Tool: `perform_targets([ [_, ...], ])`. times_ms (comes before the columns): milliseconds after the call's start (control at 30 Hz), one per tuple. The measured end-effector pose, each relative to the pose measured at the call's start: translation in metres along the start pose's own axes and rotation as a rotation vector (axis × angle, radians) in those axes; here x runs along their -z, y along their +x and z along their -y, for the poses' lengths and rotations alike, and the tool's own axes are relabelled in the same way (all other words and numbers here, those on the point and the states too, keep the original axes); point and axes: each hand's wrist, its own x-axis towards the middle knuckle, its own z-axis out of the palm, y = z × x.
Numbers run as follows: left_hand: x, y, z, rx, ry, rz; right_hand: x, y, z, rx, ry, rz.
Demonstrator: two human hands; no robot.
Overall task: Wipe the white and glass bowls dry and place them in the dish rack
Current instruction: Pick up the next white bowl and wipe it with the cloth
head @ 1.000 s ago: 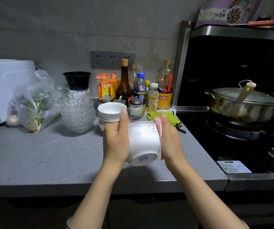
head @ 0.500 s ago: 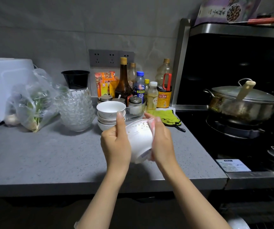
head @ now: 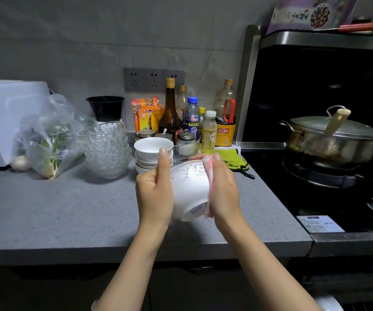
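A white bowl [head: 189, 189] with small speckles is held on its side above the grey counter [head: 53, 212], its base toward me. My left hand [head: 155, 191] grips its left side, thumb up along the rim. My right hand [head: 222, 189] presses a pink-and-white cloth [head: 208, 173] against the bowl's right side, fingers curled round cloth and rim. Behind them stands a stack of white bowls [head: 153, 153]. A stack of glass bowls [head: 104, 149] sits to its left. No dish rack is in view.
Sauce bottles and jars [head: 192, 122] crowd the back wall. A green oven mitt [head: 231, 157] lies near the stove. A lidded steel pot [head: 333, 140] sits on the burner at right. A bag of greens [head: 46, 142] and a white appliance [head: 3, 117] stand at left.
The bowl has turned in my hands, its base swinging down and right, while the cloth slid along its right side. Both hands stayed close together above the counter.
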Motion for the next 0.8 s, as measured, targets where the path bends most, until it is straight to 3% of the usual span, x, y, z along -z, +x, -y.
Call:
perform_targets([
  [67, 0.004, 0.0, -0.004, 0.041, -0.067, 0.02, 0.002, 0.0, -0.004, -0.161, 0.159, -0.021],
  [167, 0.008, 0.001, -0.007, 0.11, -0.155, 0.028, 0.003, 0.003, -0.01, -0.236, 0.283, -0.084],
  [300, 0.013, 0.004, -0.003, 0.133, -0.091, 0.075, 0.007, 0.0, -0.003, -0.216, 0.094, -0.096],
  [433, 0.016, 0.004, -0.005, 0.096, 0.037, 0.237, 0.014, 0.006, 0.007, -0.05, -0.031, -0.055],
  [567, 0.011, 0.005, -0.011, -0.168, 0.311, 0.332, 0.017, 0.012, 0.002, 0.215, -0.212, 0.071],
  [667, 0.003, 0.002, -0.015, -0.408, 0.62, 0.31, 0.014, 0.011, -0.004, 0.32, -0.337, 0.064],
  [800, 0.001, 0.001, -0.007, -0.486, 0.601, 0.235, 0.011, 0.004, -0.009, 0.287, -0.219, 0.054],
])
